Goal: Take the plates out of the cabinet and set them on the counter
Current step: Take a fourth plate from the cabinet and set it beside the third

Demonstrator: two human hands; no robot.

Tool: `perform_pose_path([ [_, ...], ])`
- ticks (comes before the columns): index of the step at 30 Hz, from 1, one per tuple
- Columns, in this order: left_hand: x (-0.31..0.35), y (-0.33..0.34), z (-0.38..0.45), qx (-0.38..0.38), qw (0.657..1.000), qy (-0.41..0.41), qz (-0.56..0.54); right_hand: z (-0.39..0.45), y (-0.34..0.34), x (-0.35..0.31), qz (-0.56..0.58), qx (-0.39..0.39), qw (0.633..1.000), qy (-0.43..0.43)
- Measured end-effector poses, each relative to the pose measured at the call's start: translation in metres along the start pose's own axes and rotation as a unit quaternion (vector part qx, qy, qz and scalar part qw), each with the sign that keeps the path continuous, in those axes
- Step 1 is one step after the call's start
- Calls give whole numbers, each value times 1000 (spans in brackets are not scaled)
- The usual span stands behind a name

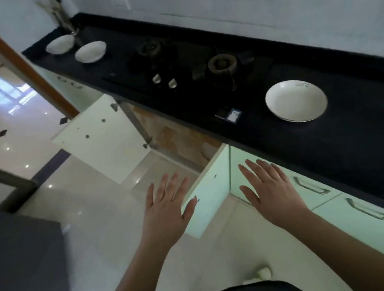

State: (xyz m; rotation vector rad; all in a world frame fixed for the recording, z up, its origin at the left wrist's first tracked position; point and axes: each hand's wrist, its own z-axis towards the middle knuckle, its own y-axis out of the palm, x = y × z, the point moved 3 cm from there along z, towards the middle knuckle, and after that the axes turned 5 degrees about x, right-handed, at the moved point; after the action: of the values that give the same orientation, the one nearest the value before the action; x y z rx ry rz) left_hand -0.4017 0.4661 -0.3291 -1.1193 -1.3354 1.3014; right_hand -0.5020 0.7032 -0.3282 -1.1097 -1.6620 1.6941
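Plates already out of the cabinet number three, all on the long black desk: one large white plate to the right of the stove, and two smaller white plates, one just left of the stove and another beyond it near the far corner. Whether more remain inside cannot be told; the cabinet interior under the desk shows only blurred tan shapes.

Two pale green doors stand open below the desk. The left door swings wide over the shiny floor. The right door juts edge-on toward the person, between the two hands.

Both hands hold nothing. The left hand is spread flat with fingers straight, its thumb at the right door's edge. The right hand is spread the same way, in front of the neighbouring closed cabinet front.

Likely risks, as a judgement: the right door's edge sits close to the left hand's path, so a reach inside could knock the wrist. The dim interior could lead to a poor hold on a plate. A gas stove takes up the desk's middle, so a plate set down carelessly could strike a burner. A small dark card lies near the desk's front edge beside the large plate.
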Motion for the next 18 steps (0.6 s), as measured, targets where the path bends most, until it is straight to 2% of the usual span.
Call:
perform_pose_path([
  [9, -141, 0, -142, 1, 991, -134, -20, 11, 27, -175, -21, 3, 992, -125],
  [13, -204, -2, -210, 2, 983, -183, -29, 9, 45, -244, -6, -2, 989, -148],
  [18, -269, -1, -273, -11, 978, -207, -35, 5, 68, -315, -15, -30, 982, -187],
])
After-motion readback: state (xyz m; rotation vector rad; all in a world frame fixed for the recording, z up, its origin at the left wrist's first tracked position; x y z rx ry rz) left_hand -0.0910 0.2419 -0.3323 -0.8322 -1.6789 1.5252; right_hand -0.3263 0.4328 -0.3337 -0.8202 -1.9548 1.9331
